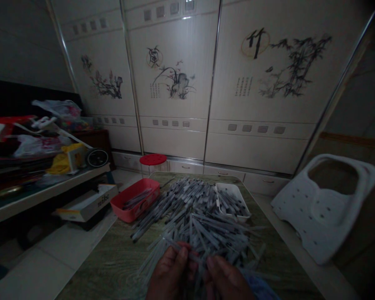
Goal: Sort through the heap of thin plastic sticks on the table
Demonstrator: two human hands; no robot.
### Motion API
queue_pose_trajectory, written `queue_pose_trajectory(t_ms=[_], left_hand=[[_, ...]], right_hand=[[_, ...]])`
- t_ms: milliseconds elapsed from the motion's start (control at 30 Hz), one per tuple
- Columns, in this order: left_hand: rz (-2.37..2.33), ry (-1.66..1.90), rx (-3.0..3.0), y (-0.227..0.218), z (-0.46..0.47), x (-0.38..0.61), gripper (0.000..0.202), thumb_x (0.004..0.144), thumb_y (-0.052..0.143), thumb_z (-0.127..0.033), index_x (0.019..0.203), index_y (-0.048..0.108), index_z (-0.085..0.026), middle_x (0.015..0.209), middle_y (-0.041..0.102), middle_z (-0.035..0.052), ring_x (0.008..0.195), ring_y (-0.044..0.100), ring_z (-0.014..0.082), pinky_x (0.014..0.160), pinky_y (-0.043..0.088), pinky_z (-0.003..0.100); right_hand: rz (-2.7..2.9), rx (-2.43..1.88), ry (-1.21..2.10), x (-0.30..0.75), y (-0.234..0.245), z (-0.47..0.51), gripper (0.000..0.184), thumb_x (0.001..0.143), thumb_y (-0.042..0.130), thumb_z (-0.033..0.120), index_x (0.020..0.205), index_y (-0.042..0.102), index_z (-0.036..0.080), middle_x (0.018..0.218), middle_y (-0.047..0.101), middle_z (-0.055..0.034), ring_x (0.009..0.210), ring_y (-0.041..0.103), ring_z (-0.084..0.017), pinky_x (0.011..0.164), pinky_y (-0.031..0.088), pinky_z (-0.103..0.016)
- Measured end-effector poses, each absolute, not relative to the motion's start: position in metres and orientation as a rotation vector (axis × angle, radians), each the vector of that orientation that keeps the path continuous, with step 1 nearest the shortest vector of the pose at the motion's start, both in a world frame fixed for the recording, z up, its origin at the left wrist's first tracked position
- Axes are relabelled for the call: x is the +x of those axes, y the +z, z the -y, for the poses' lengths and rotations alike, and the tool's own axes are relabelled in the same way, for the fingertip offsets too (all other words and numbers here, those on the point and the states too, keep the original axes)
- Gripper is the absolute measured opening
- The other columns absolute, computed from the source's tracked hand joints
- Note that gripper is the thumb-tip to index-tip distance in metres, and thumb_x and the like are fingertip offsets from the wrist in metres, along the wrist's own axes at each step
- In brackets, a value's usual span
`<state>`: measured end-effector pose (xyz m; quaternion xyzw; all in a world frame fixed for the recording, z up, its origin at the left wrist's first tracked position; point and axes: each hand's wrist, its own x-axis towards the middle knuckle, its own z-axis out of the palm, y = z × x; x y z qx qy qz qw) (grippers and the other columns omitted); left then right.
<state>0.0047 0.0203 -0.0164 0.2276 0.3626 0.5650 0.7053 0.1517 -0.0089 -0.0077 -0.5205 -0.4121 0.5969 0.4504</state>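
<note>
My left hand (pixel 168 273) is pinched on a slim translucent pen barrel (pixel 172 243) that slants across the front of the table. My right hand (pixel 226 278) is close beside it, thumb and fingers pressed together near the barrel's other end; what lies between them is too dim to make out. Beyond my hands a large heap of pens (pixel 187 191), many with dark tips, and loose clear barrels (pixel 156 252) spreads over the wooden-topped table (pixel 96 266). A pink-red plastic basket (pixel 125 213) holds a few pens at left. At right, a white tray (pixel 218 204) is filled with pens.
A red round stool (pixel 153 159) stands behind the table. On the left is a cluttered bench (pixel 65 185) with a shoebox (pixel 90 203) below. A white plastic chair (pixel 326 208) leans at right. Sliding wardrobe doors (pixel 171 83) close off the back.
</note>
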Motion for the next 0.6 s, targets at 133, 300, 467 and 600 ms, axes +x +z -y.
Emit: queue_pose_trajectory(t_ms=[133,300,467,600], left_hand=[[-0.831,1.275,0.45,-0.01,-0.017,0.008,0.049,0.062,0.1,-0.048,0.089,0.071,-0.018,0.072,0.077,0.0018,0.057,0.064,0.0103,0.056,0.047,0.02],[-0.837,1.266,0.437,-0.011,-0.018,0.008,0.046,0.063,0.1,-0.044,0.088,0.072,-0.018,0.073,0.076,0.0017,0.058,0.065,0.0114,0.057,0.048,0.022],[-0.829,1.266,0.458,-0.014,-0.02,0.009,0.049,0.06,0.101,-0.048,0.086,0.072,-0.018,0.07,0.076,0.0017,0.055,0.062,0.0101,0.054,0.047,0.02],[-0.823,1.288,0.422,-0.012,-0.018,0.012,0.049,0.061,0.101,-0.047,0.087,0.072,-0.018,0.07,0.077,0.0013,0.055,0.064,0.0106,0.056,0.048,0.02]], right_hand=[[1.061,-1.261,1.42,0.158,-0.008,0.008,0.07,0.068,0.071,0.089,0.087,0.059,0.023,0.062,0.059,0.0052,0.045,0.041,-0.007,0.043,0.028,-0.019],[1.015,-1.277,1.475,0.159,-0.013,0.007,0.073,0.078,0.055,0.094,0.085,0.059,0.021,0.061,0.064,0.0019,0.042,0.04,-0.007,0.042,0.025,-0.02],[1.007,-1.237,1.441,0.158,-0.018,0.006,0.069,0.067,0.075,0.087,0.086,0.06,0.022,0.067,0.067,0.0028,0.042,0.04,-0.006,0.042,0.025,-0.02],[0.993,-1.256,1.489,0.158,-0.017,0.005,0.073,0.078,0.056,0.093,0.083,0.061,0.021,0.06,0.065,0.0025,0.04,0.04,-0.007,0.042,0.027,-0.02]])
